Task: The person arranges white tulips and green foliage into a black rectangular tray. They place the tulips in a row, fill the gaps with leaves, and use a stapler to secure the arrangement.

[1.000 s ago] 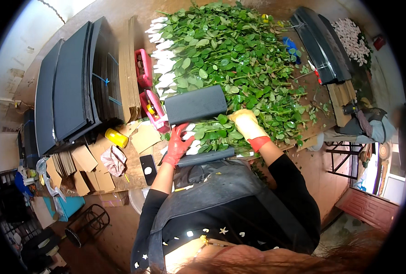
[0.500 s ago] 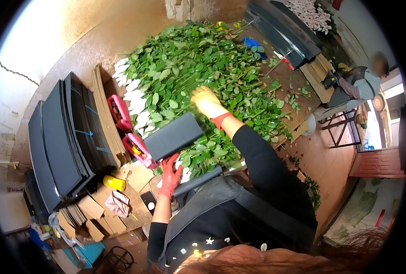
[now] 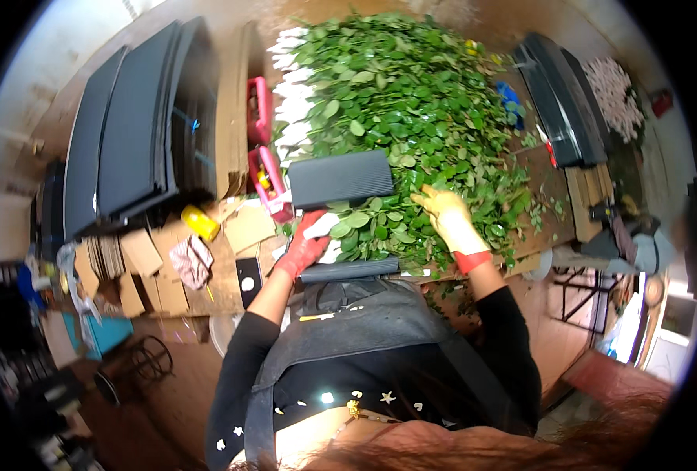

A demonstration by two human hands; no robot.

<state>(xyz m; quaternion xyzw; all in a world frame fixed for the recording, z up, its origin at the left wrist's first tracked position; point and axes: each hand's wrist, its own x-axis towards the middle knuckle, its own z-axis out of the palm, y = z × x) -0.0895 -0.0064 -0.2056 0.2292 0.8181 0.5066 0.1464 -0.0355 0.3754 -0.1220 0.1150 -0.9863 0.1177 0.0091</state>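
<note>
My left hand (image 3: 305,245), in a red glove, is closed around the white-sleeved head of a rose (image 3: 322,226) at the near left of the pile. Leafy rose stems (image 3: 395,94) cover the middle of the table, their white-wrapped heads (image 3: 294,110) lined up on the left. My right hand (image 3: 445,216), in a yellow glove with a red cuff, lies on the leaves near the stem ends, fingers apart. Between pile and hands rests a dark corrugated cardboard piece (image 3: 341,179). Another dark corrugated strip (image 3: 350,270) lies along the near edge, just below my left hand.
Pink plastic holders (image 3: 270,184) stand left of the flowers, beside stacked dark cardboard sheets (image 3: 133,118). A yellow bottle (image 3: 199,223), a crumpled cloth (image 3: 191,261) and a phone (image 3: 249,281) lie at the near left. Dark boxes (image 3: 560,102) stand far right; a person (image 3: 639,243) sits beyond.
My right hand has drawn back from the middle of the foliage toward me and the near stems. The left hand stays by the near white heads. My view has turned and shifted.
</note>
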